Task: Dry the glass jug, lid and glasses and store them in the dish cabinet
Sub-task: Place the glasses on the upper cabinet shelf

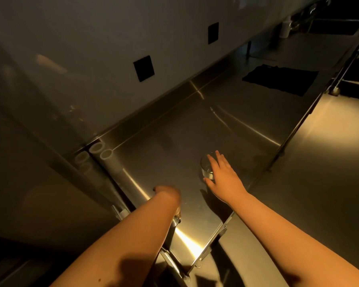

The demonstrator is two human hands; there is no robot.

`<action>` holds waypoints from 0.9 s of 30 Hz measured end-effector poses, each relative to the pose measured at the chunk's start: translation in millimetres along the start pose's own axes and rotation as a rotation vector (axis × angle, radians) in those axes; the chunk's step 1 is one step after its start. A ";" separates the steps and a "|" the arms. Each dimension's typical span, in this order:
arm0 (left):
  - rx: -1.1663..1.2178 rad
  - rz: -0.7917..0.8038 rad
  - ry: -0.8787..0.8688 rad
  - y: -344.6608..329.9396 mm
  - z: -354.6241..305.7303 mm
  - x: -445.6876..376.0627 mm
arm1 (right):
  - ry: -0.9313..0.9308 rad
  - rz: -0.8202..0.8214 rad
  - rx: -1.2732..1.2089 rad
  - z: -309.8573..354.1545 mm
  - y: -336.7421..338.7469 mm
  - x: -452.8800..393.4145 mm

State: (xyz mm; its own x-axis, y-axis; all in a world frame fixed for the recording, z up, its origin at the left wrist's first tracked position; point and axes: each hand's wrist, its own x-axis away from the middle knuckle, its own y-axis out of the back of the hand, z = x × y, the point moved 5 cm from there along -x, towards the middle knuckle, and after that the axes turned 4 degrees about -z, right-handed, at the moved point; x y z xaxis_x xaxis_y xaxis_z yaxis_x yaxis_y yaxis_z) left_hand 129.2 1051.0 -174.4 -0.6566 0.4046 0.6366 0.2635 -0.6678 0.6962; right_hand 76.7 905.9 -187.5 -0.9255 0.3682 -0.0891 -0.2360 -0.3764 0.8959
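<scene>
A clear glass (pixel 206 167) stands upright on the steel counter (pixel 226 129), near its right edge. The right hand (pixel 222 176) is on it, fingers straight over the rim and thumb against the near side. The left hand (pixel 167 192) is curled; whether it holds anything cannot be told. A black cloth (pixel 280 78) lies far right.
</scene>
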 end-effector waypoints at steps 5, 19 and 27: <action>-0.031 0.004 -0.019 -3.6 -3.5 -1.8 | -0.029 0.003 -0.011 -3.5 -7.3 -5.0; -0.018 0.085 -0.056 -7.5 -4.0 -3.3 | -0.022 -0.051 -0.014 -10.3 -17.4 -9.3; 0.048 -0.119 -0.194 3.2 -14.6 -3.0 | -0.020 -0.061 -0.013 -16.0 -23.1 -6.8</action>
State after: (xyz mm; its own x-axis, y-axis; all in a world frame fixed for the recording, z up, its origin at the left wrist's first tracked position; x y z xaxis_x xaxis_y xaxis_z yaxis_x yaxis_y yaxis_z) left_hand 121.7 1038.5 -178.9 -0.5384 0.5940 0.5977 0.2284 -0.5798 0.7821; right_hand 83.7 898.6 -214.6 -0.9033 0.4074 -0.1346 -0.2957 -0.3638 0.8833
